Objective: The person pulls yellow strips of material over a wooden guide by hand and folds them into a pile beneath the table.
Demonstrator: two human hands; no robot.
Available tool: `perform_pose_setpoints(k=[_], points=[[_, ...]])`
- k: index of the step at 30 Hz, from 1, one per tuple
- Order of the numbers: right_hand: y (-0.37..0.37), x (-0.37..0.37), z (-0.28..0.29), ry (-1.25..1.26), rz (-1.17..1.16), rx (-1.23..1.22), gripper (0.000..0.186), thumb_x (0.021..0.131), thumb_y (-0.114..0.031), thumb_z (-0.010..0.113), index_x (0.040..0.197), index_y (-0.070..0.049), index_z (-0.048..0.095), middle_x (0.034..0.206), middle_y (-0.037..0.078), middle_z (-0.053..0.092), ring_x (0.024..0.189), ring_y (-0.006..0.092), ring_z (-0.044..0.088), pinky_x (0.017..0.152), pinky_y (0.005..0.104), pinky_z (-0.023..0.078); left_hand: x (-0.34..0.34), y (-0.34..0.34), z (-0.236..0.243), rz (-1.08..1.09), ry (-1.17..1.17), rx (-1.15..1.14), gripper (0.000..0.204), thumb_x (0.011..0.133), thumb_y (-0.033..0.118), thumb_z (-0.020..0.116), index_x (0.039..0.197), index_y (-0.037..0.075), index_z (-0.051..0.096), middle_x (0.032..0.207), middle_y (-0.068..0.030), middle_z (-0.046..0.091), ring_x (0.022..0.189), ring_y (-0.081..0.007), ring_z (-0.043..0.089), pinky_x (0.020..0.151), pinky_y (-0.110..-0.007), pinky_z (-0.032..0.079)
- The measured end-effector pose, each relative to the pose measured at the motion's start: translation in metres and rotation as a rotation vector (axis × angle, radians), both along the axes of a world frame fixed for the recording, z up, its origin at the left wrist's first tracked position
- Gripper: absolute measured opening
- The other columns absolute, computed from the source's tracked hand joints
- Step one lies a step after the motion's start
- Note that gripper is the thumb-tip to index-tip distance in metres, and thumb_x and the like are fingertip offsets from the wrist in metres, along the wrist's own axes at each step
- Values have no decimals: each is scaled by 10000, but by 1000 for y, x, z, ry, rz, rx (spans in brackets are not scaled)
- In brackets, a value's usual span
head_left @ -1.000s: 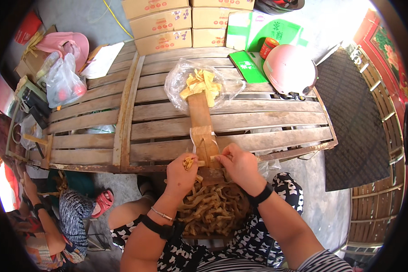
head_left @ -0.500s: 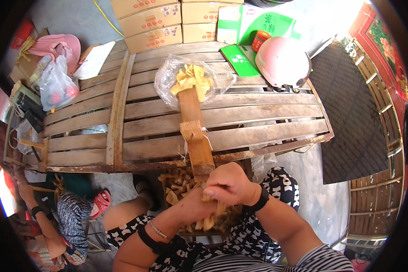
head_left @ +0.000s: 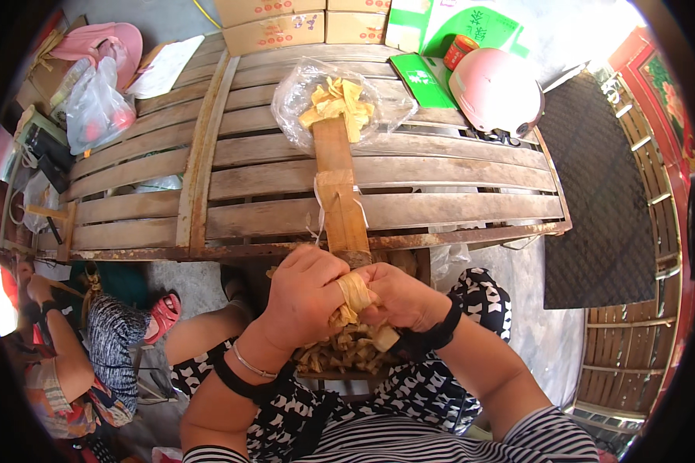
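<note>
My left hand (head_left: 301,297) is curled shut on a bundle of pale yellow dried strips (head_left: 354,292), just below the near end of a narrow wooden board (head_left: 340,224). My right hand (head_left: 401,301) grips the same bundle from the right, its fingertips pressed into it. The board lies across the slatted table with a small wooden block and white ties on it; its far end meets a clear plastic bag (head_left: 289,100) of yellow strips (head_left: 340,104). Beneath my hands a heap of brownish strips (head_left: 347,355) sits in a container, partly hidden.
The slatted bamboo table (head_left: 255,201) holds stacked cartons (head_left: 274,31), a pink helmet (head_left: 486,89), green packaging (head_left: 417,81) and plastic bags (head_left: 93,116). A co-worker's arm (head_left: 69,355) and sandalled foot (head_left: 162,316) are at left. A dark mat (head_left: 587,216) leans at right.
Since a second ago both hands have come down and together below the board's end. Since half a second ago my left hand has risen around the bundle, and my right hand has shifted rightward.
</note>
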State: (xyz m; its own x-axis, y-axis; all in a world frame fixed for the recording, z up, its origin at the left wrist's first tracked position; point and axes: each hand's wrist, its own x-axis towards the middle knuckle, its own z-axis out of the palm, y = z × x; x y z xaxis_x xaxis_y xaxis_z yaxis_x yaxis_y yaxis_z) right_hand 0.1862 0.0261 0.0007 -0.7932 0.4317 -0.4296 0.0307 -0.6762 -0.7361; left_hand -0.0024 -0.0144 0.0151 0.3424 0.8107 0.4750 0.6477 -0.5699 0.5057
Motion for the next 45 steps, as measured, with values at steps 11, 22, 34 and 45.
perform_pose_setpoints(k=[11,22,34,45], points=[[-9,-3,6,-171,-337,1010,172,934,-173,639,962,-4,661,809,86,660,672,187,624,614,283,495,-7,0,-7,144,-28,-283,311,730,104,700,1038,68,687,1174,-98,632,1166,-290,555,961,-463,380],[-10,-4,29,-233,-69,377,501,1007,-461,451,834,-21,613,582,22,445,516,105,409,488,269,324,-16,3,13,-57,-659,-445,81,821,25,645,886,-20,661,1092,-121,642,1067,-246,609,937,-363,455],[-7,-4,17,-22,-108,-9,439,1011,-436,470,859,-48,607,564,-62,355,489,59,280,480,227,234,-26,6,5,65,-1108,-918,201,888,97,663,1059,-9,645,864,-50,665,762,-107,614,702,-243,504],[18,8,4,-270,-435,624,126,886,-124,709,927,-15,661,799,-14,645,702,29,547,612,202,452,-13,21,-26,197,-1182,-887,94,875,70,669,950,17,646,851,-51,652,761,-123,620,682,-257,504]])
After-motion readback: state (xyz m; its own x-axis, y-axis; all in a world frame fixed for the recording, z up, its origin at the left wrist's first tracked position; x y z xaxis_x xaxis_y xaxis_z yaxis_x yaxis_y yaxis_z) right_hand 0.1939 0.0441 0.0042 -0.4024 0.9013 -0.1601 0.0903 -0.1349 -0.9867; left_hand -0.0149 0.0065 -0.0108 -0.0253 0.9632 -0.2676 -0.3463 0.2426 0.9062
